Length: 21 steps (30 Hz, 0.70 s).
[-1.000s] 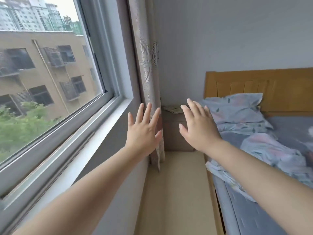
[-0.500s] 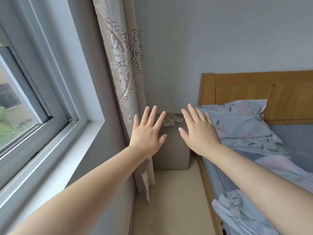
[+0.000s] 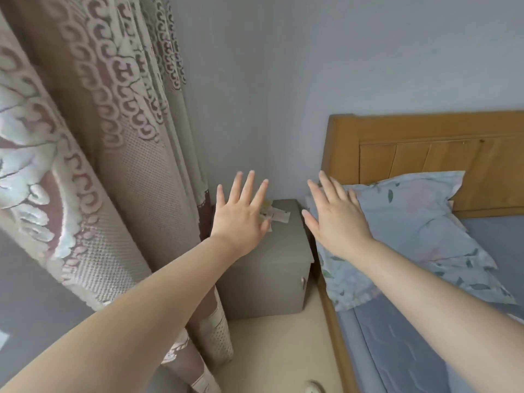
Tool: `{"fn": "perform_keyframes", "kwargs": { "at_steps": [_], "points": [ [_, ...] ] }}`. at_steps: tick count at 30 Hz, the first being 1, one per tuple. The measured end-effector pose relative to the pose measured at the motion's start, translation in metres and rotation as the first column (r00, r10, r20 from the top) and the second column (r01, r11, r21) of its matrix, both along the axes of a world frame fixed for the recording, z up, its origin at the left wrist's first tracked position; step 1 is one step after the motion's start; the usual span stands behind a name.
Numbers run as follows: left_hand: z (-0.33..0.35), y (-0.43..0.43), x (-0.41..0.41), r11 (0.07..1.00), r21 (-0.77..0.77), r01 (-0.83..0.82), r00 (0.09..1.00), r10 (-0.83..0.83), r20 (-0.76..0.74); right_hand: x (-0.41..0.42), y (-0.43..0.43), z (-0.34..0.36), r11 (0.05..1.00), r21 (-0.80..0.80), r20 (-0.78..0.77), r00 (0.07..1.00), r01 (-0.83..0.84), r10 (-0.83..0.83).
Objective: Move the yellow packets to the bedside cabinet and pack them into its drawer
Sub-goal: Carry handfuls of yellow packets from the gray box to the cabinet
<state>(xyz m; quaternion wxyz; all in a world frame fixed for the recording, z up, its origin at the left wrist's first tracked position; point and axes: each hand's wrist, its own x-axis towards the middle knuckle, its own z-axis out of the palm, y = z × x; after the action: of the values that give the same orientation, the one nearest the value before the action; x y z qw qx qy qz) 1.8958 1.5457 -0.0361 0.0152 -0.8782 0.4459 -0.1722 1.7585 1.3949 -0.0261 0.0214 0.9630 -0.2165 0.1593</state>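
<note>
**Head view.** Both hands are being held out ahead, empty. The left hand [image 3: 241,219] is being kept flat with its fingers straight and spread, and the right hand [image 3: 337,222] likewise; nothing is being gripped by either. The bedside cabinet [image 3: 266,251] is being faced in the corner of the room, between the curtain [image 3: 113,137] and the bed [image 3: 425,344]. A few pale packets [image 3: 279,215], one tinged yellow, are being seen on the cabinet top toward its rear left corner, partly hidden behind the left hand's fingers. The cabinet front, taken to be the drawer [image 3: 272,287], is being shown closed, with its knob [image 3: 303,282] near the right edge.

**Step in hand.** The carrying is being judged as done and the packing as not yet begun. The next move is being judged to call for the drawer being pulled open by its knob, then the packets being gathered from the top.

**Against the earlier frames.** The window is no longer being shown, and the curtain is now filling the left side. The cabinet is being viewed from nearer and more from above. The hands are being kept spread as before.
</note>
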Motion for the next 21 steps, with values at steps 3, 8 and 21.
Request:
{"fn": "perform_keyframes", "kwargs": {
  "at_steps": [3,8,21],
  "points": [
    [-0.011,-0.062,0.050,0.998,0.049,-0.037,0.999,0.038,-0.034,0.059,-0.060,-0.020,0.999,0.015,-0.038,0.999,-0.036,0.036],
    [-0.045,-0.137,0.127,0.985,0.087,-0.150,0.973,0.163,-0.163,0.153,-0.141,-0.053,0.995,0.055,-0.121,0.989,-0.083,0.089],
    [-0.239,-0.213,0.284,0.953,0.227,-0.199,0.795,0.292,-0.532,0.330,-0.220,-0.236,0.958,0.284,-0.333,0.933,-0.036,0.133]
  ]
}}
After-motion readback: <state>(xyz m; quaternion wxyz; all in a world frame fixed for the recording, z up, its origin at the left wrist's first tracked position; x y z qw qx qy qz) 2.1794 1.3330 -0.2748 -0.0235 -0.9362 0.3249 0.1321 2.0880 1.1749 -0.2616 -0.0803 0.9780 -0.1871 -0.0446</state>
